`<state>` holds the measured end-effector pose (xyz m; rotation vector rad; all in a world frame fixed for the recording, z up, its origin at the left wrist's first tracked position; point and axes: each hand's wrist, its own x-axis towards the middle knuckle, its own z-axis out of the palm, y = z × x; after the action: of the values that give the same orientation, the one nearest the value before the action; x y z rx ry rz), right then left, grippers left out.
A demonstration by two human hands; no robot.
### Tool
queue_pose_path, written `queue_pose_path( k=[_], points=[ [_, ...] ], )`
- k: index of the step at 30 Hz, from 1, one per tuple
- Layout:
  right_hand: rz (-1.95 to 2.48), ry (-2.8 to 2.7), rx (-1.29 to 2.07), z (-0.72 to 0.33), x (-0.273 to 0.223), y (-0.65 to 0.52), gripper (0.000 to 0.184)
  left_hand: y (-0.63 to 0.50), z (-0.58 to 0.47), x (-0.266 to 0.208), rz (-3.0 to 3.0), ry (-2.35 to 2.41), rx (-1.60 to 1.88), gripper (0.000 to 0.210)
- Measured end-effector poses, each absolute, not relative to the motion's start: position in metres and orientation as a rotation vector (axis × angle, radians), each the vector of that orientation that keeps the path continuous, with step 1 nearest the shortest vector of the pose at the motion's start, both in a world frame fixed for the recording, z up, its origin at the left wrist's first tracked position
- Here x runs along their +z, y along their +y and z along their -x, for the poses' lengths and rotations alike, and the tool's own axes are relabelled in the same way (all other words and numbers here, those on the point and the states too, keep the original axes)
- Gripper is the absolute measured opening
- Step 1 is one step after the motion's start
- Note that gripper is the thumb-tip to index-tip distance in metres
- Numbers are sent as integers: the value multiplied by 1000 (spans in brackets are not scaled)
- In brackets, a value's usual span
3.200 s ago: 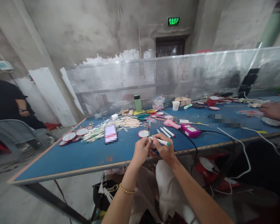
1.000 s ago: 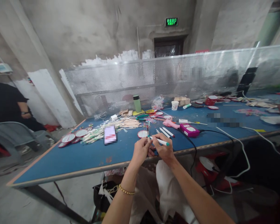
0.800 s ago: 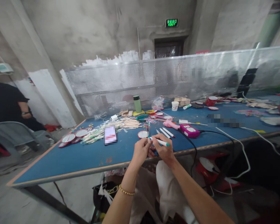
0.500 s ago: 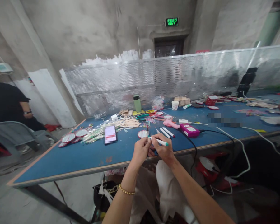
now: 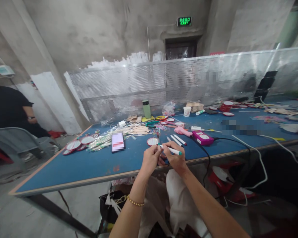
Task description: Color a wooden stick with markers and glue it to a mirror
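Note:
My right hand [image 5: 175,159] is closed round a white marker [image 5: 174,150] with a green end, its tip pointing left toward my other hand. My left hand [image 5: 151,159] pinches a narrow upright stick [image 5: 158,137] that looks dark brown above and paler lower down; my fingers hide its lower end. The marker's tip meets or nearly meets the stick, but I cannot tell which. Just behind my hands lies a round white disc [image 5: 152,141] with a red rim. Several more white markers [image 5: 178,140] lie side by side to the right of it.
A phone [image 5: 118,142] rests left of my hands, near wooden sticks [image 5: 140,130] and wrapped sticks [image 5: 101,141]. A pink tool [image 5: 183,131] and a purple box [image 5: 202,138] with a black cable lie right. Behind stand a green bottle [image 5: 146,109] and paper cup [image 5: 187,111].
Both hands keep nearly the same place and grip on the marker and the stick. The view has shifted very slightly.

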<state>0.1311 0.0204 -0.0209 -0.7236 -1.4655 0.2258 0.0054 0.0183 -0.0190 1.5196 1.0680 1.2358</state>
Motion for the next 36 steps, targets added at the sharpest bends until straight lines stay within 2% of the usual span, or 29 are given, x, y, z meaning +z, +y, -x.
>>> queue_pose_path(
  k=[18, 36],
  points=[
    [710, -1498, 195, -131, -21, 22, 20, 19, -5, -21, -1575, 1107, 1251, 41],
    [726, -1468, 208, -130, -22, 22, 20, 20, -5, -23, -1570, 1106, 1261, 37]
  ],
)
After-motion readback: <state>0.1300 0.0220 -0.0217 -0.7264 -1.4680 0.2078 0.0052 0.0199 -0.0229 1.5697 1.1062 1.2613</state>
